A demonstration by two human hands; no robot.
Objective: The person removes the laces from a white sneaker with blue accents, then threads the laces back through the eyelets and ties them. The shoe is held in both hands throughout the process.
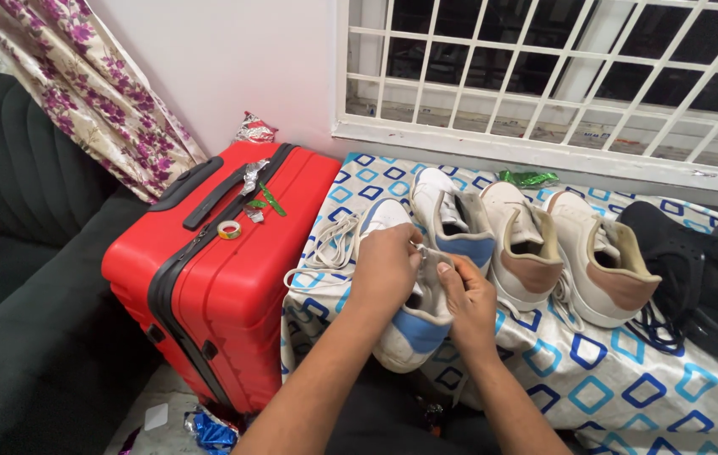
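Two hands work on one white shoe with a blue heel (414, 324) at the near edge of the patterned sheet (629, 379). Our left hand (386, 263) lies over the top of the shoe, fingers curled together and pinched on the lace at the tongue. Our right hand (467, 302) sits just beside it, thumb and fingertips closed on the same bit of lace; the two sets of fingers nearly touch. Loose white lace (325, 244) trails away from our left fingers across the sheet toward the red suitcase (233, 278).

Just past our fingertips sits the matching white and blue shoe (447, 215), open top up, and we can't see anything inside it. Past our right fingers stand two cream shoes with tan heels (565, 248), side by side, openings up. Farther out on that side is a black shoe (700, 270), touching the nearest cream one.

The suitcase stands shut, well off from our left fingers, with a small roll of tape (229, 229), foil scraps (253, 175) and green bits (271, 200) on its top face. A floral curtain (89, 93) hangs beyond it, with a dark sofa (13, 253) beside it. A white window grille (544, 67) runs behind the shoes. Nothing blocks our hands.
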